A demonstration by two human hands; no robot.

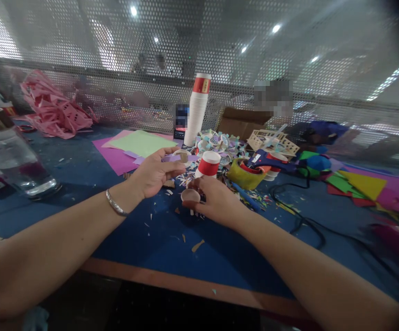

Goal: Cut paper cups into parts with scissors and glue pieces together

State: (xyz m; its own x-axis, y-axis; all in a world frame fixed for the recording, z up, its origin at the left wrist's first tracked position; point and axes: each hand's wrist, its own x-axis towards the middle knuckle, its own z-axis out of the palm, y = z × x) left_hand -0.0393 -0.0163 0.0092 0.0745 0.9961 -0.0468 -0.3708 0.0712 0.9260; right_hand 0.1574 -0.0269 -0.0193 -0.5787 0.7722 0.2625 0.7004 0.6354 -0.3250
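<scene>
**Holding cup pieces over the blue counter**

Pinching a small paper ring [183, 155] between thumb and forefinger of my left hand [154, 172], raised just above the counter [158, 239]. Right hand [215, 200] has its fingers clenched around a small cut cup [190, 196], open end facing me; hard to tell what else sits under the palm. A red-and-white paper cup [208, 164] stands upright just behind the right hand.

To do this well, I'd say: keep the pinch light so the ring doesn't crush, keep the cup mouth square to it, bring the two pieces together slowly.

Counter is blue, littered with paper scraps. Stack of paper cups [197, 110] at the back, coloured sheets [137, 145] left of it, black cable [303, 220] on the right, glass jar [16, 161] far left. Perforated metal screen [116, 92] behind.
</scene>
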